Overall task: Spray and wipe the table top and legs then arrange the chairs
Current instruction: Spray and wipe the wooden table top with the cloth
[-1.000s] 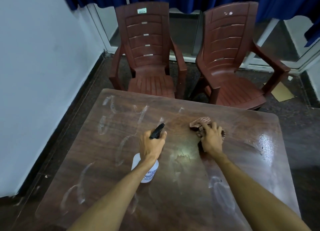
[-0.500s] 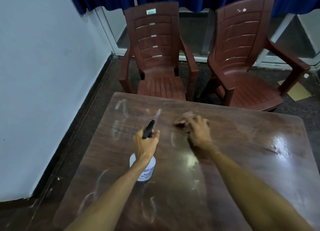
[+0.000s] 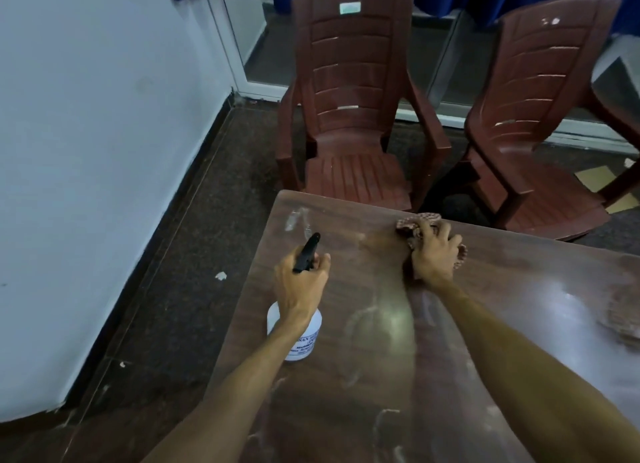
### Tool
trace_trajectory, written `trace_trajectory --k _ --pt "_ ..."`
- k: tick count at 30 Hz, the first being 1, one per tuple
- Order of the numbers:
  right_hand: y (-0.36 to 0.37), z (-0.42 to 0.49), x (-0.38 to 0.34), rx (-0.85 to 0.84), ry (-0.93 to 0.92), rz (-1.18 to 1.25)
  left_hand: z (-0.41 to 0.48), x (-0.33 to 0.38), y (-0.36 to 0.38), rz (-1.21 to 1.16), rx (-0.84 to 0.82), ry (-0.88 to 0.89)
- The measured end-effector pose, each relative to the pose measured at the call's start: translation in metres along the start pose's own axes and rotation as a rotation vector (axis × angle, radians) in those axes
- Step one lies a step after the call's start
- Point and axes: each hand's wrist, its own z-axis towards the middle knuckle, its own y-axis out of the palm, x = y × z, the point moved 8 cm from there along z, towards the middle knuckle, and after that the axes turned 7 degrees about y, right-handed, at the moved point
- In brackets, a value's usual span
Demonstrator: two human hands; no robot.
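Observation:
A dark wooden table top (image 3: 374, 376) carries white spray streaks and wet sheen. My left hand (image 3: 302, 282) grips the neck of a white spray bottle (image 3: 298, 338) with a black nozzle, standing near the table's left edge. My right hand (image 3: 434, 254) presses a reddish patterned cloth (image 3: 415, 221) flat on the table close to its far edge. Two maroon plastic armchairs stand behind the table: the left chair (image 3: 353, 123) faces me, the right chair (image 3: 540, 126) is turned slightly left. The table's legs are hidden.
A white wall (image 3: 97, 150) runs along the left, with a strip of dark speckled floor (image 3: 194, 272) between it and the table. Blue curtains and a glass door frame lie behind the chairs. A cardboard piece (image 3: 595, 178) lies on the floor at right.
My right hand has slid the cloth away from me, from mid-table to the far edge. The view has swung left. My left hand keeps hold of the bottle.

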Motion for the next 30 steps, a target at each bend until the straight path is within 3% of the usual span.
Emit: trace_trajectory --k 4,8,11,12,15,18,20,24,29,30 --pt "0.02 -0.031 -0.072 -0.02 -0.225 0.005 0.011 -0.017 -0.018 0.018 0.026 -0.097" --pt "0.045 -0.041 -0.132 -0.077 -0.187 0.107 0.025 -0.02 -0.044 0.02 0.076 -0.086" --pt "0.065 -0.065 -0.19 -0.141 -0.584 0.076 0.038 -0.026 -0.06 -0.002 0.095 -0.059" --pt "0.069 -0.059 -0.201 -0.152 -0.604 0.078 0.043 -0.028 -0.066 -0.019 0.104 -0.051" --pt "0.078 -0.031 -0.222 -0.128 -0.311 0.101 0.056 -0.033 -0.079 -0.056 0.124 -0.033" --pt "0.107 -0.09 -0.272 -0.263 -0.732 0.034 0.065 -0.039 -0.087 -0.09 0.118 -0.017" --pt "0.105 -0.09 -0.279 -0.29 -0.835 0.068 0.069 -0.04 -0.095 -0.08 0.129 0.016" --pt "0.096 -0.028 -0.288 -0.181 -0.502 0.024 0.071 -0.044 -0.105 -0.072 0.157 0.068" --pt "0.103 -0.116 -0.285 -0.363 -0.916 -0.019 0.062 -0.042 -0.106 -0.056 0.143 0.092" --pt "0.095 -0.108 -0.276 -0.344 -0.914 -0.022 0.059 -0.041 -0.103 -0.05 0.135 0.093"
